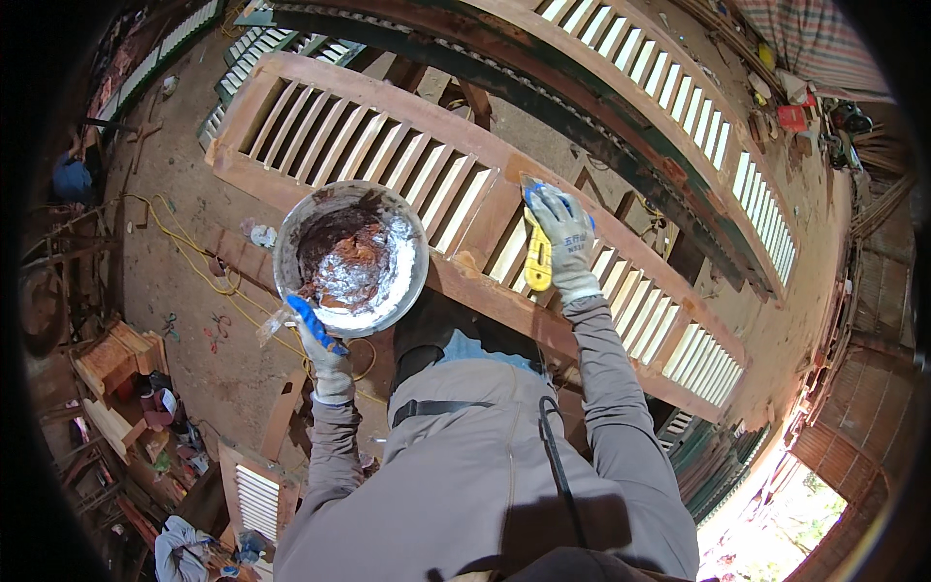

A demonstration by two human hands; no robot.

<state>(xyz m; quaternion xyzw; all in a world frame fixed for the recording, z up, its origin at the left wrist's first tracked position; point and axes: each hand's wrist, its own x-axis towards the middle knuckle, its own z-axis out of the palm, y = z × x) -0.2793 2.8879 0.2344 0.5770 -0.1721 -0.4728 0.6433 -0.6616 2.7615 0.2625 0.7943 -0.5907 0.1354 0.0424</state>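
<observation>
My left hand (325,354), in a blue-and-grey glove, grips the lower left rim of a round white tub (412,291). Reddish-brown paste (354,247) with white powder on it lies inside. A small clear scrap (275,324) shows beside the fingers. In my right hand (564,233), gloved too, is a putty knife with a yellow handle (537,262); the fingers are closed around it. Its blade end is close over the mid-section of a long wooden louvered shutter (499,209); whether it touches the wood I cannot tell. The tub hides part of the shutter's near edge.
A second louvered frame (742,160) lies beyond, past a dark green beam (572,116). A yellow cord (199,249) runs over the dirt floor at left. Wooden boxes (116,364) and clutter stand at lower left; a smaller shutter (258,495) is below them.
</observation>
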